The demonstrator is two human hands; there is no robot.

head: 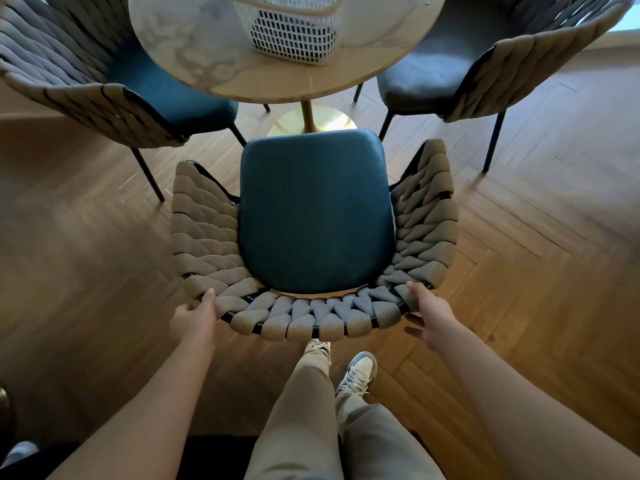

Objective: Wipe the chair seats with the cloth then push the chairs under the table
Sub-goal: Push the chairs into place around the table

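Holding: both hands grip the chair (313, 216) back, low in the frame.
Left hand (194, 318): curled round the rim.
Right hand (429, 315): thumb on rim, fingers behind.
Table (194, 39): top middle.

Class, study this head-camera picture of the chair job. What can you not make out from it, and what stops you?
- Cloth: not in the head view; whether it lies in the white basket is unclear, top edge crops it.
- Right hand grip: fingers behind the near chair backrest.
- Near chair's legs: hidden beneath seat.
- Left chair, right chair: backs cropped.
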